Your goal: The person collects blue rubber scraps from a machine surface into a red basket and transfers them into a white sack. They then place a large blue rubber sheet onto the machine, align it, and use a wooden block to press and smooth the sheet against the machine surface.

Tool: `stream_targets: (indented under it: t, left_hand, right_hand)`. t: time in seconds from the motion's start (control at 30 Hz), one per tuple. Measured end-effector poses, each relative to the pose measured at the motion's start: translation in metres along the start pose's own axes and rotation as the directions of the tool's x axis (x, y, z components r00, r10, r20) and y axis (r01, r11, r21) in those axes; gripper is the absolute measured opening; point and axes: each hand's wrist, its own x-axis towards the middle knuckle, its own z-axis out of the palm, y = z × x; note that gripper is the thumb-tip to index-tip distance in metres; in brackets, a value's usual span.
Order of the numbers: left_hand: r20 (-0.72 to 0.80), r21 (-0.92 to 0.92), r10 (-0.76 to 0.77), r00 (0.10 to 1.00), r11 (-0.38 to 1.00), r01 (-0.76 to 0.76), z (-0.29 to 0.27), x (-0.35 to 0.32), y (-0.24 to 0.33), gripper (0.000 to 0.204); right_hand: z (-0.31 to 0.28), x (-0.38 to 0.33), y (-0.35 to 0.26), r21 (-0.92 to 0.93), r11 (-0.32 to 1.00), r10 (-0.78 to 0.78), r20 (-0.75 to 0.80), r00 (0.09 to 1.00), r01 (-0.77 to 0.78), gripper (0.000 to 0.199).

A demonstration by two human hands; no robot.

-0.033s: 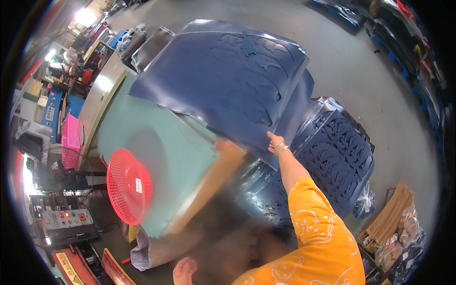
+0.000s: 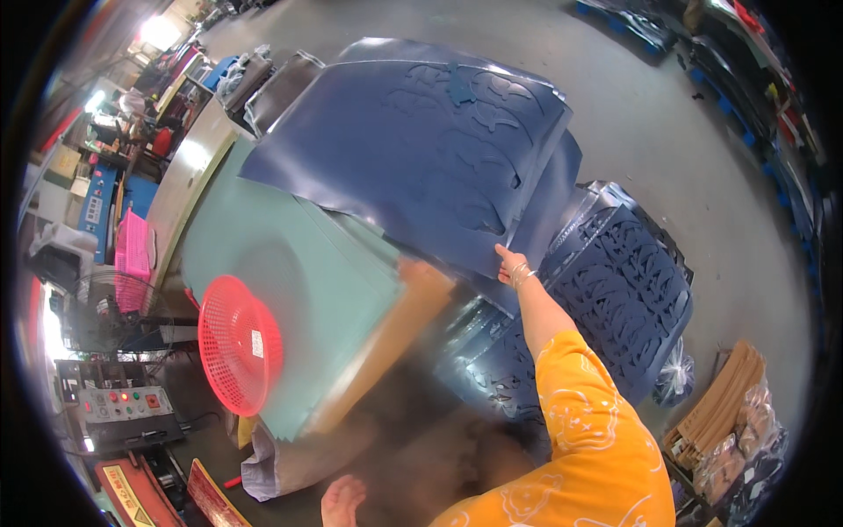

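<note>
A large dark blue sheet [image 2: 369, 132] with curved cut-outs along its right part lies over a stack of pale green sheets [image 2: 255, 211]. My right hand [image 2: 512, 265], with bracelets at the wrist, pinches the near right corner of the blue sheet between thumb and fingers. Low in the view, my left hand [image 2: 342, 501] hangs apart from the sheets, its fingers loosely bent and nothing seen in it. A red plastic basket [image 2: 234, 342] stands tilted by the left edge of the green stack.
Cut-out blue sheets [image 2: 615, 290] are piled right of the stack. Brown strips [image 2: 722, 400] and plastic-wrapped bundles stand at the lower right. A control panel [image 2: 123, 404], a fan [image 2: 110, 307] and pink baskets [image 2: 132, 255] are on the left. Grey floor [image 2: 702, 176] runs along the right.
</note>
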Motion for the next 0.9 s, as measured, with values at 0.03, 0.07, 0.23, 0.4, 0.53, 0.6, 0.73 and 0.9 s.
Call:
stream_targets:
  t: [0.03,0.07,0.23,0.4,0.53,0.6,0.73,0.9]
  left_hand:
    - [0.002,0.014,-0.014,1.000,1.000,0.014,0.004,0.003,0.000,0.041]
    - [0.005,0.028,-0.030,1.000,0.999,0.030,0.009,0.008,0.001,0.043]
    - [0.049,0.077,0.016,0.999,0.997,-0.020,0.042,0.038,0.008,0.026]
    - [0.136,0.107,0.061,0.989,0.991,-0.076,0.060,0.052,0.012,0.028]
    - [0.167,0.080,0.139,0.976,0.985,-0.154,0.083,0.089,0.031,0.043]
    - [0.213,0.118,0.357,0.909,0.915,-0.387,0.103,0.121,0.048,0.049]
    - [0.324,-0.591,0.137,0.936,0.802,0.087,0.131,0.166,0.067,0.051]
    - [0.123,-0.337,-0.143,0.982,0.925,0.177,0.136,0.185,0.049,0.037]
  right_hand:
    - [-0.003,-0.003,-0.005,-0.004,1.000,0.006,0.059,0.998,-0.005,0.047]
    - [-0.006,-0.005,-0.007,-0.016,1.000,0.010,0.094,0.995,-0.009,0.047]
    - [-0.010,-0.013,-0.018,-0.170,0.979,-0.092,0.144,0.985,0.116,0.056]
    - [0.003,-0.080,-0.049,0.187,0.846,-0.532,0.346,0.772,0.499,0.026]
    - [0.005,-0.208,-0.067,0.349,0.838,-0.534,0.374,0.758,0.419,0.020]
    - [-0.022,-0.283,-0.057,0.266,0.870,-0.493,0.421,0.761,0.416,0.028]
    - [-0.112,-0.418,0.024,-0.235,0.796,-0.179,0.789,0.588,0.558,0.035]
    - [-0.185,-0.425,0.097,-0.614,0.769,0.423,0.698,0.578,0.179,0.036]
